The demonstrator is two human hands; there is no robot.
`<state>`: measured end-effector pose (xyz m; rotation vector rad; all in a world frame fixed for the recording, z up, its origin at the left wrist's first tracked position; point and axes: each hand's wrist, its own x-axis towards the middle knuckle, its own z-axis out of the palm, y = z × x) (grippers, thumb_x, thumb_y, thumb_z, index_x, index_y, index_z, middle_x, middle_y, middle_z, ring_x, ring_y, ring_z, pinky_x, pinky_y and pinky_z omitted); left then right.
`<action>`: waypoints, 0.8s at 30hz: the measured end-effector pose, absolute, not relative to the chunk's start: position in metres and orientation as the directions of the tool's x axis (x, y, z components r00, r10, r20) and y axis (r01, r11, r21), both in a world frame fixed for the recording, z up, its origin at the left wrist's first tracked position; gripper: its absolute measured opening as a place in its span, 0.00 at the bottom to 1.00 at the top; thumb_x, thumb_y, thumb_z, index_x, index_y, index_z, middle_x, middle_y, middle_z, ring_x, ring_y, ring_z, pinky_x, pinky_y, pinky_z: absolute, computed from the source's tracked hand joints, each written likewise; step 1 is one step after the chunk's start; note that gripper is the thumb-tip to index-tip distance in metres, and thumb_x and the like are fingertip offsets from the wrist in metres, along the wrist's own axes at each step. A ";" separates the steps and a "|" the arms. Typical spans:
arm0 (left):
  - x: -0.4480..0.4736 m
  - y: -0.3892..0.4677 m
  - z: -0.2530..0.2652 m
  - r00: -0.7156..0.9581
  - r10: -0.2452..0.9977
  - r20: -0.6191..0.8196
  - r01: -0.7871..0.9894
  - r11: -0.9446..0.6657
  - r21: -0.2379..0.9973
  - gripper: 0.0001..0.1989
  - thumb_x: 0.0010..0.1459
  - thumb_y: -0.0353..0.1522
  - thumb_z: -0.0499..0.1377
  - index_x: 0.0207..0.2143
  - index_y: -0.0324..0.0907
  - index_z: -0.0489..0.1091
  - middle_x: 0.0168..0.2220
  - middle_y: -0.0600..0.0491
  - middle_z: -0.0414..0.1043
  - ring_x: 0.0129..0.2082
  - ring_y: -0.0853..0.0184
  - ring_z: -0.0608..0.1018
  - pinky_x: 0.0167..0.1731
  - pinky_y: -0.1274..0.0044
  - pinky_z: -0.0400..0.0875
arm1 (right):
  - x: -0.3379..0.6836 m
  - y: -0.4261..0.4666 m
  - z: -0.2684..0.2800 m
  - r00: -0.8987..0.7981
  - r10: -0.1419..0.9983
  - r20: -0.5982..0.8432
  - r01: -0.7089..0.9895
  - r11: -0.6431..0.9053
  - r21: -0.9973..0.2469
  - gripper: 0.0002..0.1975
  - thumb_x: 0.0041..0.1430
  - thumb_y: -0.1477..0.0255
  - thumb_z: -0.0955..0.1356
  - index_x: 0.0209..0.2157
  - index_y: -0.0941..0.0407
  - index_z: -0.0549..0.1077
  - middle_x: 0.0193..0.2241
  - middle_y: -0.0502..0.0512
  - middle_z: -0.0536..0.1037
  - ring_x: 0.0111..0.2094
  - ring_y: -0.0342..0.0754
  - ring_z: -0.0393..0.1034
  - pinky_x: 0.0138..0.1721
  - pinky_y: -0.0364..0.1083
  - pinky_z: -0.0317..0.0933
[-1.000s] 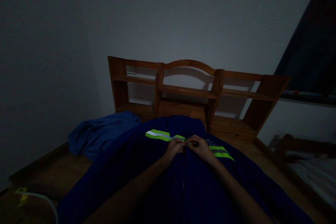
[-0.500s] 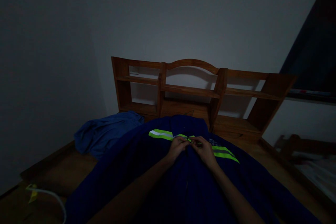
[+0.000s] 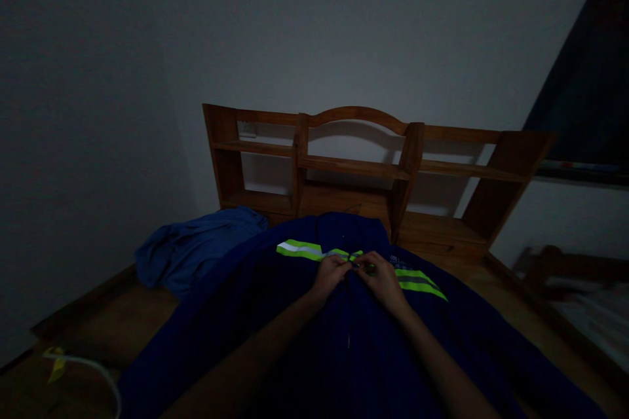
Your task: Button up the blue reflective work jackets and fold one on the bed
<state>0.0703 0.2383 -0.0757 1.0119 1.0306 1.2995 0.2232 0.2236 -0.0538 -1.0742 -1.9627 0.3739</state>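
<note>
In the head view, a dark blue jacket (image 3: 348,314) lies spread out, its collar end toward a shelved headboard (image 3: 354,165). The left hand (image 3: 330,277) and right hand (image 3: 386,281) meet over the jacket's front, thumbs and fingers drawn narrow in a pinch on the cloth near the centre line. The fabric lies directly under and between the fingertips, at the height of the reflective stripe (image 3: 299,249); the exact bit gripped is too small and dark to tell.

The jacket's cloth looks matt and loosely rumpled, its sleeves sloping outward. The stripe is flat, lime green with a paler grey band along its middle. The headboard is brown wood with visible grain, square compartments and an arched top rail, against a plain pale wall (image 3: 314,26). A lighter blue cloth (image 3: 196,249) sits crumpled beside the jacket, in soft folds.
</note>
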 end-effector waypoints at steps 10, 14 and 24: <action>0.069 0.228 -0.072 0.089 0.995 -0.054 -0.356 0.082 0.931 0.08 0.38 0.30 0.61 0.24 0.36 0.65 0.21 0.55 0.67 0.22 0.72 0.71 0.25 0.80 0.64 | 0.226 0.225 -0.052 -0.297 0.809 0.507 0.535 0.581 -0.614 0.05 0.52 0.74 0.67 0.33 0.55 0.72 0.33 0.50 0.71 0.35 0.43 0.67 0.38 0.42 0.59; 0.067 0.224 -0.071 0.073 0.996 -0.057 -0.380 0.080 0.922 0.10 0.39 0.29 0.61 0.28 0.37 0.66 0.23 0.54 0.68 0.24 0.71 0.72 0.27 0.80 0.66 | 0.226 0.224 -0.052 -0.313 0.810 0.496 0.525 0.583 -0.620 0.05 0.53 0.74 0.67 0.34 0.55 0.72 0.33 0.50 0.71 0.35 0.44 0.67 0.38 0.42 0.59; 0.069 0.221 -0.069 0.022 0.997 -0.080 -0.373 0.082 0.924 0.10 0.42 0.27 0.58 0.30 0.39 0.63 0.23 0.56 0.67 0.24 0.72 0.72 0.27 0.81 0.66 | 0.227 0.225 -0.051 -0.360 0.786 0.503 0.512 0.617 -0.598 0.04 0.53 0.73 0.67 0.33 0.54 0.72 0.34 0.50 0.71 0.35 0.43 0.67 0.37 0.42 0.58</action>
